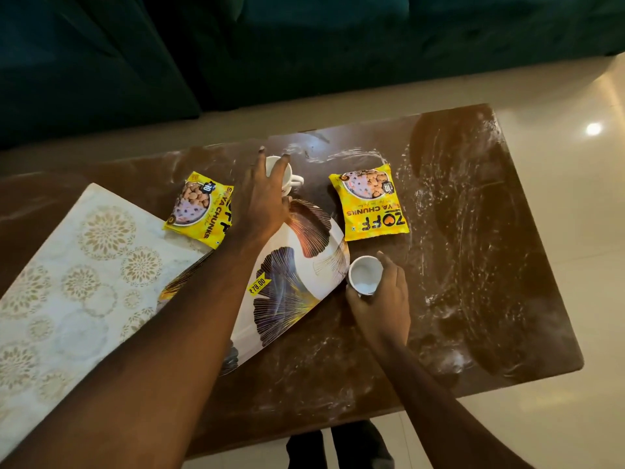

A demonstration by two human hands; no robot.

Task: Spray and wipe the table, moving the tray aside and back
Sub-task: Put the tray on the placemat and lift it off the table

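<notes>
A white oval tray (pixel 304 262) with a gold and purple leaf print and a yellow price sticker lies in the middle of the brown table (pixel 473 265). My left hand (pixel 263 198) reaches over the tray's far end, its fingers curled around a white handled cup (pixel 291 179) just beyond the tray. My right hand (pixel 382 302) grips a second white cup (pixel 363 277) beside the tray's right edge. White wet streaks cover the right half of the table.
Two yellow soya chunk packets lie on the table, one (pixel 198 208) left of the far cup, one (pixel 372 201) right of it. A cream patterned cloth (pixel 67 282) covers the table's left part. A dark green sofa (pixel 236 45) stands behind. My feet (pixel 338 445) show below.
</notes>
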